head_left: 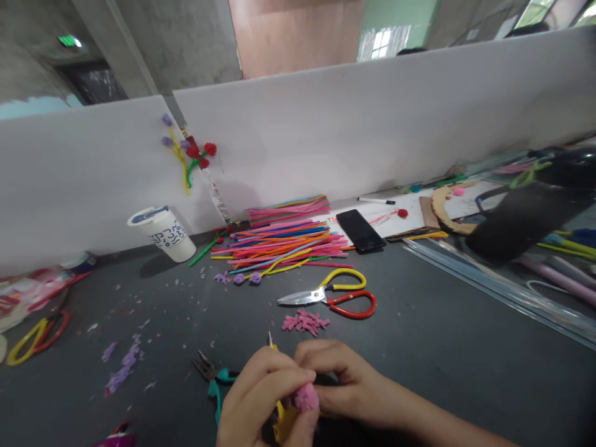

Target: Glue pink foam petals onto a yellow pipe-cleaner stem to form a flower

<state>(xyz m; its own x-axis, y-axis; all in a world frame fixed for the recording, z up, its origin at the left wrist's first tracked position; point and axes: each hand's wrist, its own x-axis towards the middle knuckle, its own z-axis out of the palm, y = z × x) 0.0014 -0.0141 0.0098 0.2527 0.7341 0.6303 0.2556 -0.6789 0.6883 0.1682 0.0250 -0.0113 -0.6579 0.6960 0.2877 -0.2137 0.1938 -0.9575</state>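
Between the fingertips and thumb of my left hand (261, 397) is a small pink fuzzy flower head (307, 397). My right hand (344, 379) is curled closed against its right side, with thumb and fingers pinched close to it; what lies inside that pinch is hidden. Under and behind my hands, a yellow tool (280, 417) with a pointed metal tip shows only in part. Teal-handled pliers (212, 372) lie just left of my left hand. Ahead of my fingers is a small pile of cut pink pieces (305, 322), below yellow-and-red-handled scissors (321, 295).
Many coloured pipe cleaners (284, 245) lie at the back, beside a black phone (361, 230). A white cup (167, 236) stands at left, near purple fuzzy pieces (125, 366) and second scissors (40, 338). Clear strips (493, 285) and a dark jug (521, 217) occupy the right.
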